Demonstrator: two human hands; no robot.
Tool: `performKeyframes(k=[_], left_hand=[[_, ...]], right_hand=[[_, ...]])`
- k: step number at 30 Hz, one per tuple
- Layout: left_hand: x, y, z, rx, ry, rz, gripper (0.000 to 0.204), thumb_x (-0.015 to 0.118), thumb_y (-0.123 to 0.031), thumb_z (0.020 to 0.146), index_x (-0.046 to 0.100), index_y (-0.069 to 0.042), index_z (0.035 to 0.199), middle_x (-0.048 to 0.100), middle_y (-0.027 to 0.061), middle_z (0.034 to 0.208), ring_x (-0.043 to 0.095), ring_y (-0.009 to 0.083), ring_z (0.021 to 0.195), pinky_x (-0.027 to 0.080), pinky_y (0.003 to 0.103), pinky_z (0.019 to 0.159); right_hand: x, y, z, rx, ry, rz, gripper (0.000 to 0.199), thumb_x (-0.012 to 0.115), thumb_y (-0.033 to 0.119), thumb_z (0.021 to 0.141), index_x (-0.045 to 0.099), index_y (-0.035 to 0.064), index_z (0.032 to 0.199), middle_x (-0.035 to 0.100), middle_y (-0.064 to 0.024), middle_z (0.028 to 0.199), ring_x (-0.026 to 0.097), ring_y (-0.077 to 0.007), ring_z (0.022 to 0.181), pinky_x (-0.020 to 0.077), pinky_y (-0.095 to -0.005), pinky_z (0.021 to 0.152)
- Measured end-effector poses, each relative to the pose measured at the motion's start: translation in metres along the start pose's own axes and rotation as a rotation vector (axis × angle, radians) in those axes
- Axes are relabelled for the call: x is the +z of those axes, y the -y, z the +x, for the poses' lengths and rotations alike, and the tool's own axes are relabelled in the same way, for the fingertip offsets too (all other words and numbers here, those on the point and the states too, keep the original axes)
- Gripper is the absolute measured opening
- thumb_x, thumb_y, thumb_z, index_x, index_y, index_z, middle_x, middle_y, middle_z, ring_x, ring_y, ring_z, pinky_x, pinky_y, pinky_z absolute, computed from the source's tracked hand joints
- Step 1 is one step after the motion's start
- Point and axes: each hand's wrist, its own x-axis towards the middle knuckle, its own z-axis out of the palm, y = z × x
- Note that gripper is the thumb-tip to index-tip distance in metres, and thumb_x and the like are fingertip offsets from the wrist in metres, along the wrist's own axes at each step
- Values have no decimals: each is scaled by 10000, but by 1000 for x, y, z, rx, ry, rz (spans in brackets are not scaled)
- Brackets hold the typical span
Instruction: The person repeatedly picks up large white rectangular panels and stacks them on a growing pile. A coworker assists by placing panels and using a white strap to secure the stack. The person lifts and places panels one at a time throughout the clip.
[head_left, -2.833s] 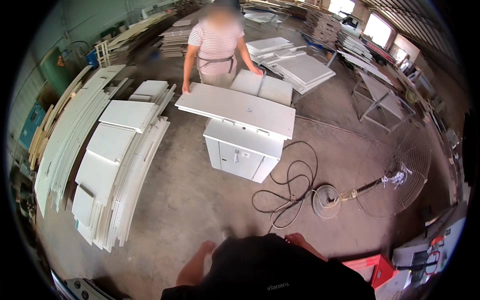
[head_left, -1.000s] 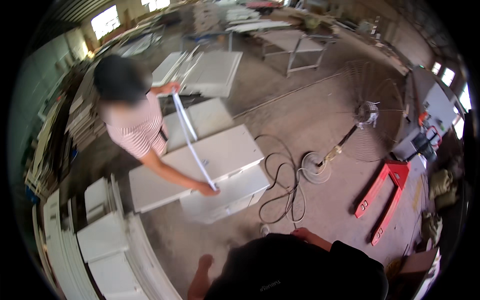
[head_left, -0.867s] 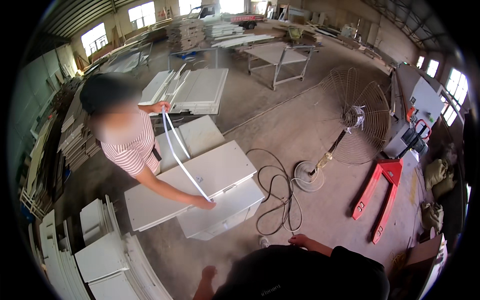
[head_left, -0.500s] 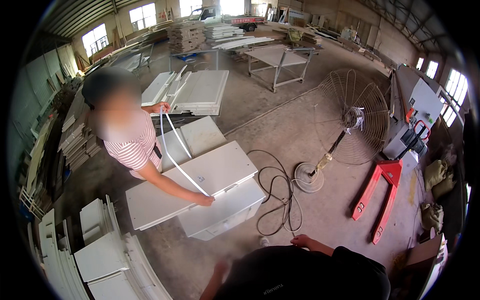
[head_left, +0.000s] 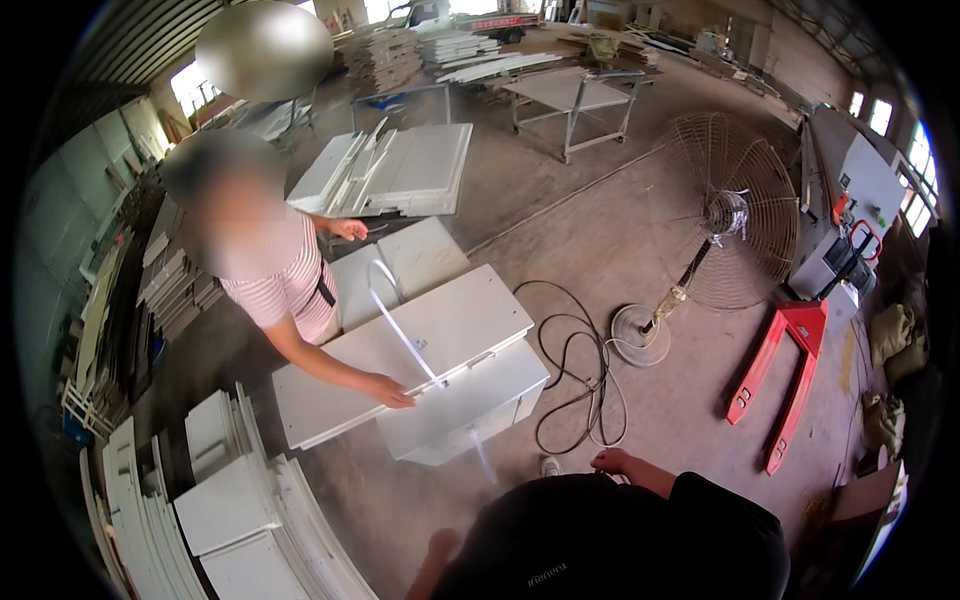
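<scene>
Checking left hand (head_left: 443, 546): low, blurred on my feed; I cannot tell its grip.
Right hand (head_left: 612, 460): narrow, fingers curled, nearest the black cable (head_left: 603, 382); any hold unclear.
White strap (head_left: 403, 336): ahead of both hands, apart, arching ribbon-thin over the board (head_left: 470, 308).
Board: long, flat, smooth, across the boxy cabinet (head_left: 500, 376).

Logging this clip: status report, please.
Left grip, right grip: both apart from white panels. White strap arched across panels. Co-worker's hand beside strap; black cable looped on floor.
</scene>
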Motion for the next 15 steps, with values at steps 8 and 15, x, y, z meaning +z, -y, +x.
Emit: performKeyframes(k=[8, 15], left_hand=[[-9, -27, -1, -220, -132, -675, 61, 560, -131, 738, 595, -84, 753, 606, 131, 816, 577, 316, 807, 480, 411, 676], [-45, -85, -1, -68, -141, -448, 152, 535, -197, 796, 644, -105, 850, 624, 119, 931, 598, 312, 851, 488, 394, 723]], right_hand=[[12, 6, 7, -57, -33, 178, 380, 544, 414, 784, 672, 81, 914, 690, -56, 824, 654, -185, 717, 517, -324, 667], [6, 13, -12, 47, -18, 198, 381, 555, 398, 777, 668, 69, 932, 689, -57, 824, 656, -183, 716, 515, -314, 669]])
